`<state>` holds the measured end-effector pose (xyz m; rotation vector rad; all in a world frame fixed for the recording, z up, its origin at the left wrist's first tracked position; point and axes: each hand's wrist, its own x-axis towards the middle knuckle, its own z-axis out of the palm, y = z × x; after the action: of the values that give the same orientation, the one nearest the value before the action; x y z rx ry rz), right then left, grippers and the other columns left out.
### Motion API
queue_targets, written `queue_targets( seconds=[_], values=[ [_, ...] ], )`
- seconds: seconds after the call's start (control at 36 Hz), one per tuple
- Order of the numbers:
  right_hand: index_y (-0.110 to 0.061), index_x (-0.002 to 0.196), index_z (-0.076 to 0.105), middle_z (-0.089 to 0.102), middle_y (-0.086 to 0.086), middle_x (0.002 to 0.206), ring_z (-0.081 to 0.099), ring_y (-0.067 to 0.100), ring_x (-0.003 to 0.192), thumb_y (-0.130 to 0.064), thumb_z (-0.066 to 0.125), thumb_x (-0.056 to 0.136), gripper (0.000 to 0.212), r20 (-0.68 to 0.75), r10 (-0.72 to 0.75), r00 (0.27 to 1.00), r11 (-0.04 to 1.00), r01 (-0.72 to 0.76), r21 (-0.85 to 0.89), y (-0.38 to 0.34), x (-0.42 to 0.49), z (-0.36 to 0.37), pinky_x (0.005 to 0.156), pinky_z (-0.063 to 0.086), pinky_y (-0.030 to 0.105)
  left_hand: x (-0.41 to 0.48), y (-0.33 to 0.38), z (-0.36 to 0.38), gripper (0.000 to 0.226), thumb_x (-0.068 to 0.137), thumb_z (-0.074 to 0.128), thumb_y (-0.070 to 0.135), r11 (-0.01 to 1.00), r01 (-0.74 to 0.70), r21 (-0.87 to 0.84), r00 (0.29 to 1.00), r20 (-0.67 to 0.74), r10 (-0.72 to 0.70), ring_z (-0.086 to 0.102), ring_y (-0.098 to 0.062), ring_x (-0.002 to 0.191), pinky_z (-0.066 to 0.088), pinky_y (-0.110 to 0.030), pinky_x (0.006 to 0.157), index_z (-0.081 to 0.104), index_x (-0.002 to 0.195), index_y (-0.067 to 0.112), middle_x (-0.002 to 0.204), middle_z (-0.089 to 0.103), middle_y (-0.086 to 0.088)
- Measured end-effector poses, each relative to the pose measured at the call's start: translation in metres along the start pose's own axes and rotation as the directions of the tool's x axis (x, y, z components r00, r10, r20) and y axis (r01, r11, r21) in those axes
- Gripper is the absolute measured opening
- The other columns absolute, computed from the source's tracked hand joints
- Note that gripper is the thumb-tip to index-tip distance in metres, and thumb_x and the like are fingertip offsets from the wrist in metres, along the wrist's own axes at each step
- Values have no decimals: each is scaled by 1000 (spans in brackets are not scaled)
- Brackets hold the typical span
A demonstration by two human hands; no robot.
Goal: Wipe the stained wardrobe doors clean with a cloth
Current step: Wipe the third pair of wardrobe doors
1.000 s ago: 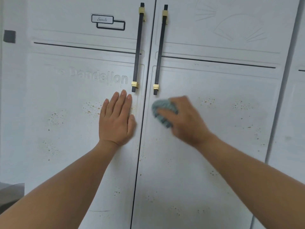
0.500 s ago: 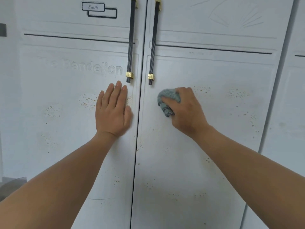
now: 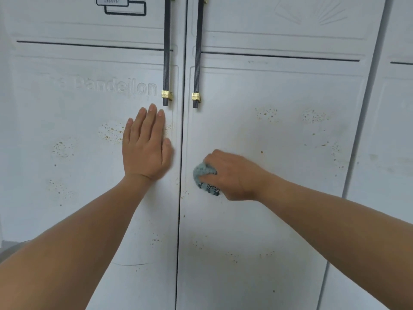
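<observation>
Two white wardrobe doors fill the view, the left door (image 3: 78, 198) and the right door (image 3: 279, 220), both speckled with small brown stains. My left hand (image 3: 146, 145) lies flat on the left door beside the centre gap, fingers straight and pointing up. My right hand (image 3: 234, 175) grips a bunched grey-blue cloth (image 3: 204, 176) and presses it on the right door close to the gap. Stain patches (image 3: 267, 114) show above my right hand, and more lie lower on the right door.
Two dark ribbed handles with gold ends, the left handle (image 3: 167, 52) and the right handle (image 3: 197, 52), run down either side of the centre gap above my hands. A further white panel (image 3: 388, 153) adjoins at the right. Embossed lettering (image 3: 116, 87) crosses the left door.
My right hand has carried the cloth down the right door, from just under the handle to a lower spot near the gap. My left hand stays flat on the left door.
</observation>
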<state>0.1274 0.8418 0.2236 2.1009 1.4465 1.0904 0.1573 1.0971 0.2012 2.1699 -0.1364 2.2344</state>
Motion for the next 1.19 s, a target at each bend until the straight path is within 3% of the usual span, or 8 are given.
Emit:
queue_targets(
  seconds=[0.25, 0.42, 0.58, 0.64, 0.81, 1.0, 1.08, 1.19],
  values=[
    [-8, 119, 70, 58, 27, 110, 56, 44, 95, -15, 46, 84, 43, -337, 159, 928, 972, -207, -110, 88, 6, -77, 72, 55, 46, 2, 0, 1, 63, 97, 42, 29, 1000, -4, -6, 1000, -14, 4, 32, -33, 154, 19, -51, 129, 43, 157, 7, 164, 39, -15],
    [-10, 123, 67, 52, 28, 118, 49, 47, 108, -8, 64, 76, 47, -520, 533, 667, 801, -596, 55, 119, -3, -84, 81, 53, 51, 2, 0, 1, 64, 98, 40, 30, 1000, 9, -14, 1000, 9, -9, 30, -33, 155, 16, -50, 130, 42, 158, 7, 166, 37, -14],
    [-19, 121, 67, 56, 12, 113, 56, 30, 96, -28, 59, 93, 30, -213, 283, 935, 959, -273, 75, 70, -26, -34, 76, 54, 39, 3, 0, 0, 64, 98, 39, 30, 1000, 6, -13, 1000, 12, -6, 30, -34, 155, 17, -51, 129, 42, 157, 6, 165, 37, -15],
    [-15, 121, 69, 57, 18, 111, 57, 35, 93, -11, 68, 82, 38, -82, 147, 986, 989, -146, 28, 62, -31, -29, 65, 54, 39, 3, 0, 0, 64, 98, 39, 30, 1000, 8, -6, 1000, 13, -8, 30, -34, 155, 16, -50, 130, 42, 158, 6, 165, 37, -15],
    [-12, 122, 70, 57, 21, 107, 55, 39, 92, -17, 48, 86, 42, -322, 361, 875, 933, -343, 112, 60, -27, -27, 66, 58, 47, 2, 0, 0, 64, 98, 40, 30, 1000, 6, -8, 1000, 10, -6, 31, -34, 154, 19, -52, 128, 43, 157, 6, 165, 38, -16],
    [-16, 119, 72, 60, 16, 106, 56, 29, 87, -10, 69, 81, 38, -58, 10, 998, 1000, -10, -2, 45, -32, -23, 61, 53, 32, 2, 1, 1, 64, 98, 38, 30, 1000, 9, -11, 1000, 10, -8, 32, -35, 154, 19, -52, 129, 43, 157, 5, 164, 39, -16],
    [-23, 134, 62, 50, 18, 129, 55, 33, 108, -17, 55, 94, 41, -359, 318, 877, 945, -323, 50, 79, -27, -46, 86, 42, 28, 2, 0, 1, 63, 99, 37, 30, 1000, 6, -5, 1000, 7, -6, 32, -35, 154, 19, -52, 129, 43, 157, 5, 164, 39, -16],
    [-13, 129, 67, 51, 22, 123, 52, 35, 113, -8, 57, 87, 43, -603, 616, 507, 759, -586, 284, 131, -27, -82, 93, 42, 30, 2, 0, 2, 63, 99, 37, 30, 1000, -3, 4, 1000, -3, 3, 33, -35, 154, 21, -53, 128, 43, 157, 5, 164, 39, -16]
  ],
)
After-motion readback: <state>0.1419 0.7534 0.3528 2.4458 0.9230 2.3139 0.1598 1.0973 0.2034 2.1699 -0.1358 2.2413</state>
